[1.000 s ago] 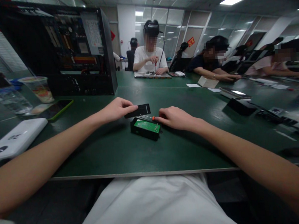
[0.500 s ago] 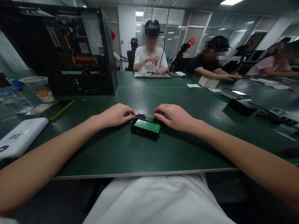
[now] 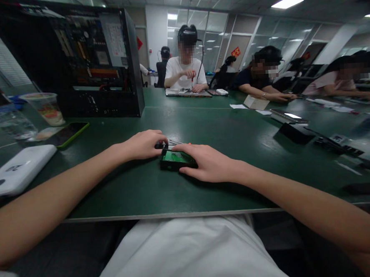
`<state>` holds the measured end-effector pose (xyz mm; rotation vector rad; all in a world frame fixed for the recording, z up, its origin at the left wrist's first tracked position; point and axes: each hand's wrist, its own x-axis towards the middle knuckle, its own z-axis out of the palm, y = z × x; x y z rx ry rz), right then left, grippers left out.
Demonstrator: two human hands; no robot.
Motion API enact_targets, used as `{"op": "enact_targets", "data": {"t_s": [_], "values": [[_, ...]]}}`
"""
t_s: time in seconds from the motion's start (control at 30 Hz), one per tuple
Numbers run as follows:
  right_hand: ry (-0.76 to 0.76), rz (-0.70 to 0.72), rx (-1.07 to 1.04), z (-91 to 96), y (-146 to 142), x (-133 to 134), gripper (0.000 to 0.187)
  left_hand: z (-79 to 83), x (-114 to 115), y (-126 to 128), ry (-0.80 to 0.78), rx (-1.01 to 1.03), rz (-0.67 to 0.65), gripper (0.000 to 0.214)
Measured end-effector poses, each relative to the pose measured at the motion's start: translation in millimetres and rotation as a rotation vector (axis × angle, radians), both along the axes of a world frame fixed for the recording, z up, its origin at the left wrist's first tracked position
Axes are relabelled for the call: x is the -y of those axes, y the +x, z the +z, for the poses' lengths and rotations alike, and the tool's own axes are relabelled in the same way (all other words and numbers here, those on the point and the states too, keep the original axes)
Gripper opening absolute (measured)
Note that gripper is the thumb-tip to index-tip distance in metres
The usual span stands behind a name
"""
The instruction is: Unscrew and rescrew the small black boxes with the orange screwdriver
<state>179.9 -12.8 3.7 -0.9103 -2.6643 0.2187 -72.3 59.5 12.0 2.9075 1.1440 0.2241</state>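
A small open black case [image 3: 168, 164] with a green circuit board [image 3: 176, 156] inside lies on the table in front of me. My right hand [image 3: 207, 162] reaches over its right end, thumb along the near wall and fingers across the far side, gripping it. At the far left corner of the case, my left hand [image 3: 149, 144] is closed with a flat black piece [image 3: 161, 146] between thumb and fingers. Behind the case lie thin metal rods [image 3: 174, 142], partly hidden by my right hand; a bit of orange shows beside them.
An open computer tower [image 3: 133, 66] stands at the back left. Nearer are a plastic cup [image 3: 47, 109], a phone [image 3: 73, 134] and a white power bank [image 3: 20, 169]. Black boxes [image 3: 293, 132] and papers lie to the right. A person [image 3: 185, 69] sits opposite; others sit farther right.
My right hand has moved left and nearer, from beside the case onto it. The black piece behind the case has shifted left into my left fingers.
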Motion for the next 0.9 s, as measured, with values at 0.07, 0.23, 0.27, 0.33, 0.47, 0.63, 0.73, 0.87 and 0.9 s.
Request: {"op": "enact_targets", "data": {"t_s": [0.07, 0.23, 0.27, 0.33, 0.47, 0.63, 0.73, 0.87, 0.9], "values": [[-0.014, -0.018, 0.006, 4.4, 3.2, -2.1, 0.059, -0.8, -1.9, 0.7, -0.065, 0.042, -0.010, 0.031], [0.007, -0.111, -0.105, 23.2, 24.0, -22.1, 0.053, -1.2, -3.2, 4.1, -0.232, 0.146, 0.094, 0.045], [-0.001, -0.140, -0.145, 27.9, 30.8, -27.8, 0.053, -1.0, -2.6, 4.9, -0.243, 0.171, 0.106, 0.046], [0.015, -0.224, -0.193, 38.5, 47.0, -39.0, 0.055, -0.8, -0.8, 6.3, -0.247, 0.199, 0.096, 0.040], [0.208, -0.516, 0.026, 61.1, 87.9, -50.8, 0.062, -5.3, 1.8, 7.6, -0.268, 0.203, -0.016, 0.022], [0.148, -0.801, 0.322, 71.4, 147.8, -38.1, 0.061, -12.8, 5.2, 10.0, -0.199, 0.237, -0.144, 0.019], [0.073, -1.008, 0.321, 62.0, 194.9, -21.9, 0.067, -12.8, 9.4, 14.7, -0.150, 0.241, -0.195, 0.020], [-0.076, -1.286, 0.281, 36.8, 279.7, -0.5, 0.077, -11.6, 13.8, 20.6, -0.102, 0.239, -0.240, 0.022], [-0.083, -1.326, 0.272, 28.8, 302.6, 4.6, 0.080, -11.6, 14.6, 21.5, -0.093, 0.232, -0.245, 0.023]]}}
